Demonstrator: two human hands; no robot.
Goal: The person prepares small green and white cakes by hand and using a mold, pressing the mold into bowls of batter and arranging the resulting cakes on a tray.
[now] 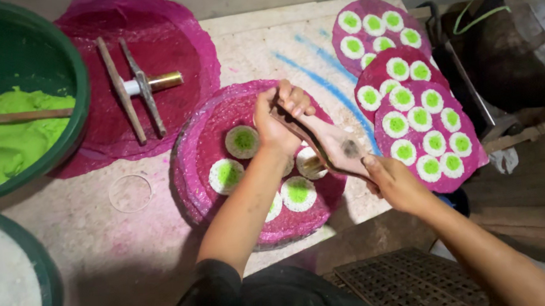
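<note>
My left hand point(280, 118) and my right hand point(393, 180) both grip a long wooden press tool point(328, 143) held slantwise over a round pink tray point(188, 171). The left hand clasps its far end, the right hand its near end. A brass-coloured barrel point(311, 164) pokes out under the tool. On the tray lie several round white discs with green centres point(226, 175); some are hidden under my left forearm.
A green bowl point(78, 114) of green paste with a wooden stick stands at far left. A second wooden press point(137, 85) rests on a pink tray behind. Three pink trays point(468, 160) filled with discs lie right. A dark metal pot point(518, 50) sits far right.
</note>
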